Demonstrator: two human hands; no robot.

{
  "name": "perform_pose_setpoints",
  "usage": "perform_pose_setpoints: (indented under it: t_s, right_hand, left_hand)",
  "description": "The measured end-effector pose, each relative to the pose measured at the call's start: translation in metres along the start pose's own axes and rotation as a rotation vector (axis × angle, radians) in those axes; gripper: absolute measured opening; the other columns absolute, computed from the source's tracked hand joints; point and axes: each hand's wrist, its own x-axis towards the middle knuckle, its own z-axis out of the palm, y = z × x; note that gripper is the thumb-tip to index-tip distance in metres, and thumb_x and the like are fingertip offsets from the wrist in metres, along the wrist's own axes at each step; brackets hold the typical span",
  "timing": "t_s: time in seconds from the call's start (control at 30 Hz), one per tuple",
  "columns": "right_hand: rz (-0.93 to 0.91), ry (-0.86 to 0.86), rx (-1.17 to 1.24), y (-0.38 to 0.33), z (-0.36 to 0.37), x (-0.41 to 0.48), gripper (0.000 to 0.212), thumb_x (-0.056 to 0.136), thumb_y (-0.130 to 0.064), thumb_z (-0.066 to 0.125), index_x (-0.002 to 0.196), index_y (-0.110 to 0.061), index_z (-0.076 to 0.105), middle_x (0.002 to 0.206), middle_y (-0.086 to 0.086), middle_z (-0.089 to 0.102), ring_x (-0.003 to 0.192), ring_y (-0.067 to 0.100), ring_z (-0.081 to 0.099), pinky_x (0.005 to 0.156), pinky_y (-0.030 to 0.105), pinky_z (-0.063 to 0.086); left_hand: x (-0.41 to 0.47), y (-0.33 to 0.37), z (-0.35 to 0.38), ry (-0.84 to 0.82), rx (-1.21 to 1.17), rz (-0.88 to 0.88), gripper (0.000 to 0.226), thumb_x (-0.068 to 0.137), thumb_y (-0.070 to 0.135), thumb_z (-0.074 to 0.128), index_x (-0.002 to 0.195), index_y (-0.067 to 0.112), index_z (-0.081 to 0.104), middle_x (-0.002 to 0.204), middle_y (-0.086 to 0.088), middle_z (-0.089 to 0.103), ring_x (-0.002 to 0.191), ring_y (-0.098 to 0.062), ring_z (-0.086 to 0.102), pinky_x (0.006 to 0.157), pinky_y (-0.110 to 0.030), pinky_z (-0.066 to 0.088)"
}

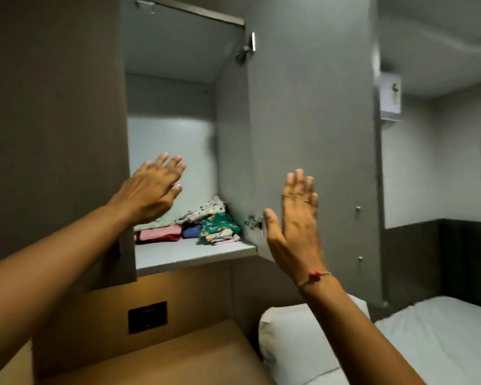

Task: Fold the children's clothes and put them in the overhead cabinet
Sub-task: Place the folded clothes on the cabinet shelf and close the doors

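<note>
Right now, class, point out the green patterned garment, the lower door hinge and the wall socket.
green patterned garment [220, 227], head view, folded front
lower door hinge [253, 221], head view, metal arm
wall socket [147, 317], head view, black faceplate

Both bare arms reach up and forward, nearly straight. The left hand [150, 190] is raised back-side to the camera, fingers spread and extended, thumb tucked below, holding nothing. The right hand [295, 218] stands upright with its back toward the camera, fingers straight and close together, thumb splayed out to the left, empty. A thin red thread [314, 277] circles the right wrist.
</note>
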Motion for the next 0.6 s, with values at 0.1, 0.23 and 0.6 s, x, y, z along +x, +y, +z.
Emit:
perform_pose_setpoints:
  t_s: [0.1, 0.23, 0.6]
  right_hand:
    - [0.084, 0.178, -0.079, 0.027, -0.061, -0.015, 0.077, 0.092, -0.043, 0.035, 0.154, -0.017, -0.004, 0.162, 0.002, -0.012, 0.148, 0.015, -0.017, 0.119, 0.029, -0.013]
    - [0.257, 0.137, -0.067, 0.062, -0.096, -0.004, 0.077, 0.091, -0.043, 0.03, 0.153, -0.014, -0.005, 0.161, 0.004, -0.014, 0.146, 0.013, -0.021, 0.119, 0.032, -0.012]
    - [0.328, -0.04, 0.233, 0.1, -0.102, 0.011, 0.073, 0.088, -0.043, 0.025, 0.153, -0.021, 0.002, 0.162, -0.004, -0.006, 0.148, 0.009, -0.01, 0.119, 0.028, -0.005]
  left_hand:
    - [0.029, 0.074, -0.02, 0.099, -0.035, 0.177, 0.057, 0.102, 0.036, 0.032, 0.154, 0.019, 0.015, 0.163, -0.001, 0.008, 0.15, -0.022, 0.003, 0.122, -0.044, 0.008]
    - [0.074, 0.164, -0.052, 0.213, 0.004, 0.382, 0.057, 0.101, 0.033, 0.033, 0.154, 0.017, 0.017, 0.163, -0.002, 0.011, 0.15, -0.025, 0.002, 0.121, -0.043, 0.008]
    - [0.147, 0.277, -0.07, 0.189, 0.209, 0.539, 0.055, 0.103, 0.034, 0.024, 0.154, 0.02, 0.011, 0.163, -0.003, 0.003, 0.149, -0.029, -0.011, 0.122, -0.047, -0.002]
